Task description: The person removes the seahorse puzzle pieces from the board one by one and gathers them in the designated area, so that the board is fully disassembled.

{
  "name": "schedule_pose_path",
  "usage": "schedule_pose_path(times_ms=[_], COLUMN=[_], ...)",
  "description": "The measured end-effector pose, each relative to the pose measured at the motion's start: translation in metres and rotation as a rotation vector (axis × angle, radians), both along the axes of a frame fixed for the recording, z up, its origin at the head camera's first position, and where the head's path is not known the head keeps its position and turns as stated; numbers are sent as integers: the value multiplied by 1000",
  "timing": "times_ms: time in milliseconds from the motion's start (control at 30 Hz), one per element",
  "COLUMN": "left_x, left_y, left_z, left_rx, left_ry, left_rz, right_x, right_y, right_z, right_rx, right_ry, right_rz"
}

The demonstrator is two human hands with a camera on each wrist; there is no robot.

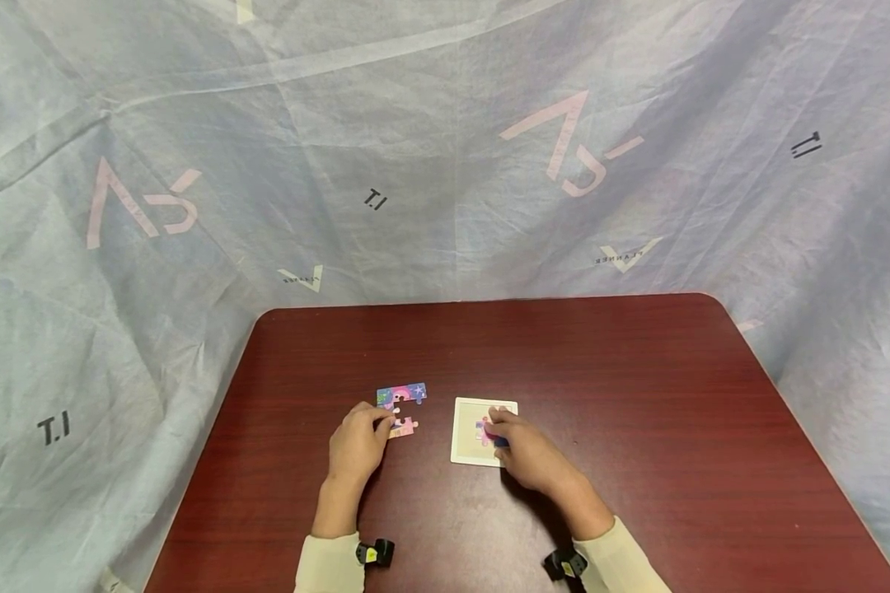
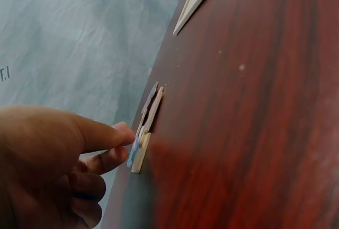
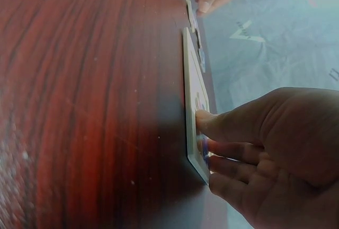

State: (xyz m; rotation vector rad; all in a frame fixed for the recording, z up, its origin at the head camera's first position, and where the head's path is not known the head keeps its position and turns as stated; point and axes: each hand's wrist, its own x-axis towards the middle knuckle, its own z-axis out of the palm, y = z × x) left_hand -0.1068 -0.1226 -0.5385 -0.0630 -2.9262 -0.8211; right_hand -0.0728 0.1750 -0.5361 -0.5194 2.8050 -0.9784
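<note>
In the head view, several joined jigsaw puzzle pieces point(image 1: 401, 393) form a C shape on the table, printed in blue, pink and purple. My left hand point(image 1: 358, 442) pinches their left side between thumb and index finger. To the right is a square cream puzzle tray point(image 1: 456, 436) with a raised border. Over its right part, my right hand point(image 1: 531, 451) grips a dark blue and pink puzzle piece point(image 1: 500, 442), mostly hidden by the fingers. Pink printing point(image 1: 481, 431) shows just left of these fingertips, inside the tray. In the right wrist view, the thumb point(image 3: 209, 123) lies right at the tray's surface.
Both things lie on a dark red wood-grain table point(image 1: 608, 354) with rounded far corners. A grey printed cloth point(image 1: 445, 165) hangs behind it and along its sides. Each wrist wears a small black camera, the left one point(image 1: 375, 553) at the sleeve's end.
</note>
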Motion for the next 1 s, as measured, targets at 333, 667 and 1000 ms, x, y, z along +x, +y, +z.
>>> schedule_pose_path(times_ms=[333, 667, 1000], left_x=[3, 7, 10], left_y=[1, 10, 19], left_z=[2, 0, -2], left_rx=[-14, 3, 61], left_ry=[31, 33, 24], left_rz=[10, -38, -171], right_x=[0, 0, 0], right_y=[1, 1, 0], right_z=[-1, 0, 0], right_rx=[-2, -22, -16], right_ry=[-1, -28, -18], right_rz=[4, -11, -21])
